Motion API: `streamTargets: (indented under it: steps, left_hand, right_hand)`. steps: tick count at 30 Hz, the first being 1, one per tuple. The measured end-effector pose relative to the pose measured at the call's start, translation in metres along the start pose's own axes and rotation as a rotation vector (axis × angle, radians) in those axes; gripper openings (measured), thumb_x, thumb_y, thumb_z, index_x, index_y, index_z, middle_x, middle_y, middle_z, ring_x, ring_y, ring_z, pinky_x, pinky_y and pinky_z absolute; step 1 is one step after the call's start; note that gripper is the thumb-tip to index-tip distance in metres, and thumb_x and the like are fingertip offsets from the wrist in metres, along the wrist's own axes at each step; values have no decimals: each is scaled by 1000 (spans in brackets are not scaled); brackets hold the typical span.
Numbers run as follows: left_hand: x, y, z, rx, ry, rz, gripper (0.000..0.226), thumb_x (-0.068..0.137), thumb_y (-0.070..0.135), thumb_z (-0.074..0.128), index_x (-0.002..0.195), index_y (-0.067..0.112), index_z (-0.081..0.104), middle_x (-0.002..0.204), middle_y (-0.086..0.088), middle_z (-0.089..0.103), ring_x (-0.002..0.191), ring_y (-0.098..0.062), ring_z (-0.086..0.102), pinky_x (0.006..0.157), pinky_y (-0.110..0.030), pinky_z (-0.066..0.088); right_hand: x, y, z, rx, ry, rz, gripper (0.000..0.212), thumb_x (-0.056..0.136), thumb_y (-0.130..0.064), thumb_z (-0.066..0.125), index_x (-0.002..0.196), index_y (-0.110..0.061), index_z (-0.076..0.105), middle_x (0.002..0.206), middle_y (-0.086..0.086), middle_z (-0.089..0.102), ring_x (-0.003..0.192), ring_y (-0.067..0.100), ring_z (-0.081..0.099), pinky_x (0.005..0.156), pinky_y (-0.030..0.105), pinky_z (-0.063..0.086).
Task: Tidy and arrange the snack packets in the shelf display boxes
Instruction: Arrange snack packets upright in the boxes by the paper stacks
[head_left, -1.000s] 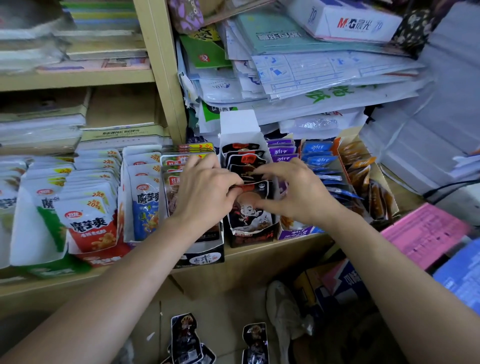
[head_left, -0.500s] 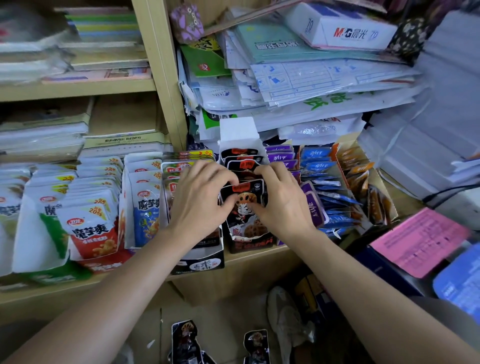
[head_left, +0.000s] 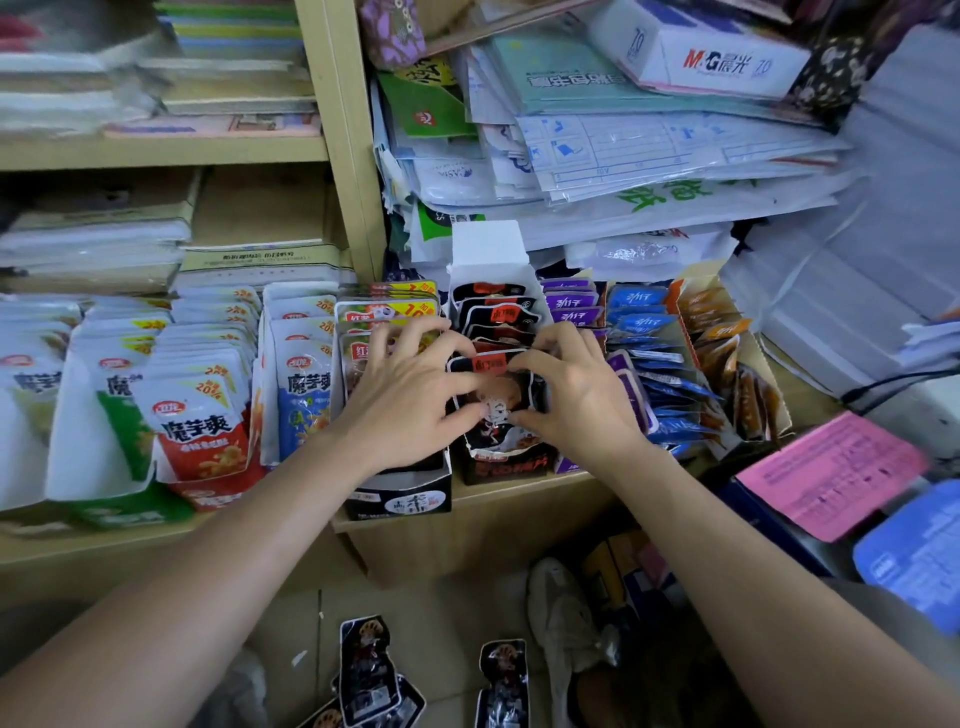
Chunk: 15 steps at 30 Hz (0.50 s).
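Left hand (head_left: 410, 400) and right hand (head_left: 582, 400) are pinching the black snack packet (head_left: 500, 415) between them; it is standing upright, long axis vertical, red label uppermost.

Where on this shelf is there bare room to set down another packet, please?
Bare shelf wood shows right of the orange packet box, beside the white paper stacks. The floor beyond the dropped black packets is bare too. The display boxes stand crowded side by side.

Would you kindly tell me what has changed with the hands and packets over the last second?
The right hand has slid from the top edge of the front black packet down to its right side. The left hand still holds its left side, and the packet stays in its black box.
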<state>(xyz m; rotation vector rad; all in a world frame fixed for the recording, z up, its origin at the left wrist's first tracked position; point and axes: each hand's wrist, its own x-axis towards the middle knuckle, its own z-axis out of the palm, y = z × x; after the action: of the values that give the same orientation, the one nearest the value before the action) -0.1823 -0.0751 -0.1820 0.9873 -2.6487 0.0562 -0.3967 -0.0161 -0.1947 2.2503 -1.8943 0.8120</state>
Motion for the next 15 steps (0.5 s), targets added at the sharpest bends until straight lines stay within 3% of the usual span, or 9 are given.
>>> streamTargets:
  steps: [3, 5, 10, 15]
  left_hand:
    - [-6, -3, -3, -148, 45, 12, 35, 95, 55, 53, 117, 37, 74, 137, 13, 58, 141, -19, 33, 109, -43, 15]
    - [-14, -4, -5, -221, 81, 32, 28, 95, 45, 62, 118, 35, 73, 136, 13, 61, 142, -17, 36, 112, -44, 18]
    - [-44, 3, -15, -252, 132, 85, 30, 95, 41, 61, 119, 30, 73, 129, 12, 65, 135, -17, 46, 112, -47, 28]
    - [-91, 21, -20, -323, 189, 125, 23, 94, 30, 68, 112, 20, 78, 107, 7, 72, 105, -18, 60, 91, -38, 48]
  right_hand:
    - [2, -3, 0, 0, -16, 23, 58, 60, -25, 95, 110, -15, 67, 113, 6, 52, 103, 28, 49, 74, 47, 55]
    - [0, -2, -5, 72, -41, 9, 56, 63, -23, 94, 112, -15, 68, 116, 4, 52, 107, 26, 48, 82, 47, 54]
    - [-12, -2, -20, 181, -39, 8, 50, 69, -18, 91, 114, -15, 71, 125, 7, 56, 117, 30, 53, 100, 46, 47]
    - [-45, -29, -31, 234, 90, -14, 23, 78, -15, 84, 99, -12, 74, 100, 2, 62, 96, 18, 59, 85, 29, 49]
